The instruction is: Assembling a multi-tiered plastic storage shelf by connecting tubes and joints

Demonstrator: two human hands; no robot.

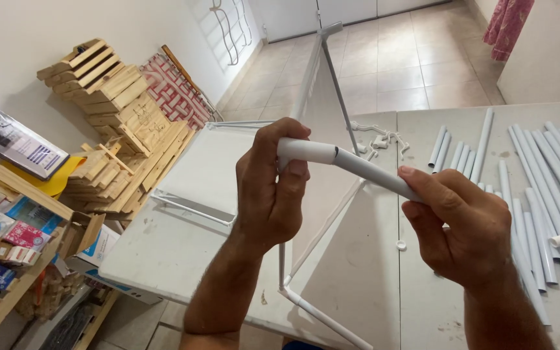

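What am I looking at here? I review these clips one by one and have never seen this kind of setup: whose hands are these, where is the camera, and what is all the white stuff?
There is no machine here. The single picture comes from a camera worn on a person's head, looking down at their own two bare hands.

The left hand grips the thicker end of a white tube, and the right hand holds its thinner part, so both hands are closed on the same piece above a pale table.

On the table lie many loose white tubes, some small white connectors and a small white ring. A partly built white frame of thin rods with panels stands under the hands.

To the left, wooden crates are stacked beside a shelf holding boxes.
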